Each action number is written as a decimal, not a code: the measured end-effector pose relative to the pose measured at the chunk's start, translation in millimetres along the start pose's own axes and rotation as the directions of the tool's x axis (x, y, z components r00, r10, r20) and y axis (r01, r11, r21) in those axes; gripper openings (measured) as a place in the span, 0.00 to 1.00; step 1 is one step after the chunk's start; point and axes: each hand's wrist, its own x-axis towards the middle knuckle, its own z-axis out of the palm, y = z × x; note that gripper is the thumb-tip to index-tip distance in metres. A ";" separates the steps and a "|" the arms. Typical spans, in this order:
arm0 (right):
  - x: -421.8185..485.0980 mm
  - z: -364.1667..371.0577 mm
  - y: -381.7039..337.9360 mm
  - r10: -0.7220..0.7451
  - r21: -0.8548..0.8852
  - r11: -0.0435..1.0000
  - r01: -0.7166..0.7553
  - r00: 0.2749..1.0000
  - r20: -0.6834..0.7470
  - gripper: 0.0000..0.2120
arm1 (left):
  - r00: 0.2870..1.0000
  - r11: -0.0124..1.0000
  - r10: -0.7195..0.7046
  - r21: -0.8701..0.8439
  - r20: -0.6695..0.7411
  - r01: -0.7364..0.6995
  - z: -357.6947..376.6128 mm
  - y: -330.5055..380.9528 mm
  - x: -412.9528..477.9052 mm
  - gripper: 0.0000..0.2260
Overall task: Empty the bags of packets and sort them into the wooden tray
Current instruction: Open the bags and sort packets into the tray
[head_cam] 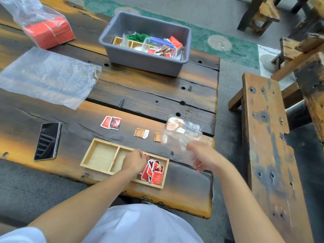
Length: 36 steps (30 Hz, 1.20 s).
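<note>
A three-compartment wooden tray (91,162) lies at the table's near edge. Its right compartment holds several red packets (155,174); the left and middle ones show bare wood. My left hand (134,161) hovers over the middle and right compartments, fingers closed, pinching a red packet at its tip. My right hand (201,155) grips a clear plastic bag (182,132) lifted over the table, with brown packets bunched in its far end. Two brown packets (141,133) lie on the table beyond the tray, and two red packets (111,122) lie further left.
A black phone (47,141) lies left of the tray. An empty clear bag (47,76) and a bagged red box (50,33) sit at far left. A grey tub (145,62) with packets and a tray stands behind. A wooden bench (263,137) is on the right.
</note>
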 end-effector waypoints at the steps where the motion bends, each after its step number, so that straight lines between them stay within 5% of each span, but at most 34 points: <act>1: 9.4 7.7 11.7 -0.026 -0.116 0.993 0.025 1.000 -0.009 0.13 | 1.000 0.999 0.012 0.035 -0.012 -0.012 0.3 0.4 0.6 0.07; 4: 38.9 39.2 63.2 -0.047 -0.424 0.905 0.037 0.999 -0.012 0.26 | 0.999 0.998 0.034 0.048 0.036 -0.036 3.1 -1.2 5.4 0.07; 9: 48.1 73.1 115.3 0.142 -0.478 0.871 -0.114 0.990 0.022 0.42 | 0.981 0.980 0.107 0.147 0.162 -0.131 5.7 -4.1 5.4 0.05; 14: 59.1 58.0 106.2 -0.023 -0.420 0.907 -0.012 0.997 -0.077 0.36 | 0.996 0.991 0.053 0.120 0.073 -0.062 -0.2 -9.6 10.5 0.08; 18: 79.2 34.0 82.0 -0.167 -0.246 0.965 0.091 0.937 -0.308 0.20 | 0.999 0.990 0.042 0.136 0.022 -0.045 -7.4 -6.7 20.0 0.08; 21: 98.2 15.6 61.1 -0.146 -0.134 0.986 0.100 0.905 -0.399 0.14 | 0.999 0.989 0.053 0.134 0.011 -0.054 -11.0 -3.3 25.5 0.10; 25: 115.1 8.9 50.1 -0.012 -0.139 0.990 -0.022 0.971 -0.239 0.20 | 0.993 0.981 0.111 0.166 -0.031 -0.105 -12.4 14.6 25.3 0.10; 29: 120.4 25.5 54.6 0.015 -0.166 0.985 -0.039 0.989 -0.145 0.36 | 0.973 0.964 0.226 0.136 0.034 -0.229 1.1 45.6 25.3 0.08; 36: 109.3 41.5 97.0 0.131 -0.279 0.930 -0.240 0.924 -0.358 0.35 | 0.893 0.889 0.372 0.181 0.254 -0.421 37.8 91.9 23.2 0.06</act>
